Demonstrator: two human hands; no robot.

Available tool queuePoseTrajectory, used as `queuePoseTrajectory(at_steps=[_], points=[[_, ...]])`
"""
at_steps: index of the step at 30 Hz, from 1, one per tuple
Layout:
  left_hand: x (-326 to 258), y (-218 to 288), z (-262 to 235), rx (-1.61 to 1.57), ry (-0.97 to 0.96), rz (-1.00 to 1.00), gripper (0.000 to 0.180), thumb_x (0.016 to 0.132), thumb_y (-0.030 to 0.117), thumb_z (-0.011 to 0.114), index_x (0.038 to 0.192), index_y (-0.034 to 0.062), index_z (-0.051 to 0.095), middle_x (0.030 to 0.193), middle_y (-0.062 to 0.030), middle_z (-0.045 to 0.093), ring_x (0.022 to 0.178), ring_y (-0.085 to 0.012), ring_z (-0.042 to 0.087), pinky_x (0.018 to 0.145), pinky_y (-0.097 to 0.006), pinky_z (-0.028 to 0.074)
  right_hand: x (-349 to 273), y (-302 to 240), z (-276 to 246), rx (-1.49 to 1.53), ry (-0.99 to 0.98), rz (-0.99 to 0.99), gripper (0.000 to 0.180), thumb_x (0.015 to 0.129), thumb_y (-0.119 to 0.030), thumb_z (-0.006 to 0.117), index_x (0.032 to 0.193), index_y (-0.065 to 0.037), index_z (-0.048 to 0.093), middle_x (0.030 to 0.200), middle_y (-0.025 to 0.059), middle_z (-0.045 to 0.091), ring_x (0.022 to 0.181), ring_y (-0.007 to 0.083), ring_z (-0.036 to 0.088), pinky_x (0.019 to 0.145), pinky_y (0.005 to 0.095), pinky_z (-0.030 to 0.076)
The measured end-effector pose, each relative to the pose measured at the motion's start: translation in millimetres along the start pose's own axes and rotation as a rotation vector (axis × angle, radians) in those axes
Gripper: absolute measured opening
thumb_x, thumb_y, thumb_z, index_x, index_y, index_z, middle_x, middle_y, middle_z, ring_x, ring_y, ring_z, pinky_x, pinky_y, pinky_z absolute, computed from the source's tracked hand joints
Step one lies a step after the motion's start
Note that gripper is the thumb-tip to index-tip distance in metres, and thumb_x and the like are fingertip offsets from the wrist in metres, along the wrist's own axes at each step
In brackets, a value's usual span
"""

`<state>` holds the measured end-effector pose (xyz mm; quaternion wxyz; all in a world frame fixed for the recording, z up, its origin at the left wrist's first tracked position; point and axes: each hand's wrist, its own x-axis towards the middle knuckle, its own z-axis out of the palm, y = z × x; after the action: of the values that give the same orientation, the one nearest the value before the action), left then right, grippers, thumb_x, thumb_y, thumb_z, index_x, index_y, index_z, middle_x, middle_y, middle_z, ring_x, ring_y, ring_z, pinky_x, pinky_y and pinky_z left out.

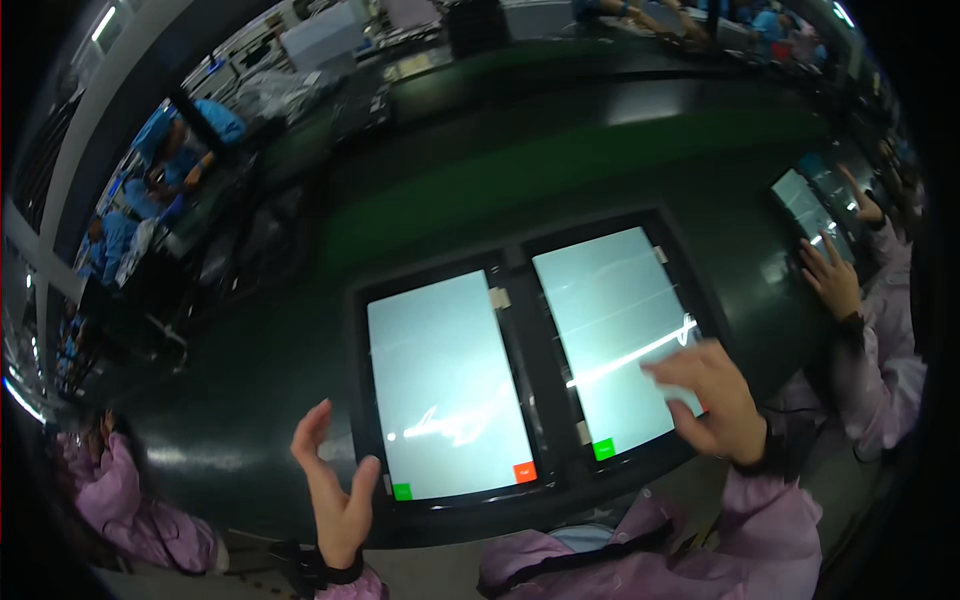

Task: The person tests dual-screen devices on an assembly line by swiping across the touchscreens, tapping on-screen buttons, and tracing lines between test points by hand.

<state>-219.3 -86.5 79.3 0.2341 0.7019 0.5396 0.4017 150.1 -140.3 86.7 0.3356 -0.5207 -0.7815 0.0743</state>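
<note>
Two tablet-like display panels lie side by side in black frames on a dark worktop. The left panel (pixel 445 380) shows a bright white screen with a green square (pixel 402 492) and a red square (pixel 525 472) along its near edge. The right panel (pixel 615 310) is lit white too, with a green square (pixel 603 449) at its near left corner. My left hand (pixel 335 490), fingers and thumb apart, is raised beside the left panel's near left corner, holding nothing. Above the right panel's near right part hovers my right hand (pixel 715 400), slightly blurred, thumb and fingers apart, hiding that corner.
On the right, another person's hands (pixel 835 280) are at a similar panel (pixel 805 205). A person in a pink sleeve (pixel 120 490) sits at far left. Beyond the dark green worktop (pixel 560 150) are workers in blue (pixel 165 150), clear plastic bags (pixel 285 95) and a white box (pixel 325 40).
</note>
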Motion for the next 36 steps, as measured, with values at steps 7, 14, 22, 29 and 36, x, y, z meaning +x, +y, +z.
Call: queuePoseTrajectory(at_steps=[7,14,22,29,36], points=[[57.9,-23.0,30.4,0.503,-0.081,0.452,0.042,0.075,-0.005,0.051,0.116,0.0011,0.048,0.114,-0.0107,0.057,0.107,-0.0301,0.049,0.097,-0.040,0.031,51.3,48.3,23.0,-0.018,-0.078,0.129,0.030,0.081,-0.007,0.051,0.110,-0.001,0.056,0.110,0.0154,0.053,0.103,0.0314,0.050,0.090,0.0388,0.041],[52.7,-36.1,27.4,0.511,-0.056,0.379,0.047,0.075,-0.005,0.049,0.120,-0.0014,0.041,0.115,-0.0090,0.061,0.109,-0.0299,0.046,0.099,-0.040,0.029,43.8,50.7,26.5,-0.058,-0.019,0.127,0.031,0.080,-0.006,0.051,0.110,-0.002,0.057,0.111,0.0178,0.054,0.104,0.0336,0.050,0.092,0.0400,0.040],[54.7,-33.3,29.6,0.487,-0.064,0.379,0.049,0.070,-0.005,0.051,0.118,0.0000,0.048,0.117,-0.0128,0.053,0.112,-0.0315,0.046,0.099,-0.043,0.030,46.9,50.3,24.2,-0.120,-0.020,0.023,0.026,0.079,-0.005,0.051,0.104,-0.001,0.058,0.106,0.0139,0.057,0.104,0.0279,0.051,0.089,0.0381,0.039],[101.6,-44.2,29.4,0.387,0.028,0.386,0.049,0.072,-0.006,0.049,0.120,-0.0010,0.044,0.114,-0.0142,0.053,0.109,-0.0313,0.047,0.097,-0.041,0.032,91.2,73.0,13.2,-0.072,-0.038,-0.025,0.030,0.080,-0.006,0.049,0.109,0.001,0.054,0.109,0.0177,0.054,0.105,0.0337,0.049,0.093,0.0400,0.040],[118.4,-65.6,45.3,0.428,0.007,0.443,0.046,0.070,-0.009,0.047,0.116,-0.0012,0.044,0.109,-0.0115,0.059,0.105,-0.0297,0.049,0.095,-0.040,0.033,121.6,84.1,54.8,-0.036,-0.242,-0.031,0.038,0.077,-0.003,0.048,0.115,-0.003,0.053,0.119,0.0188,0.050,0.115,0.0383,0.044,0.098,0.0447,0.037]])
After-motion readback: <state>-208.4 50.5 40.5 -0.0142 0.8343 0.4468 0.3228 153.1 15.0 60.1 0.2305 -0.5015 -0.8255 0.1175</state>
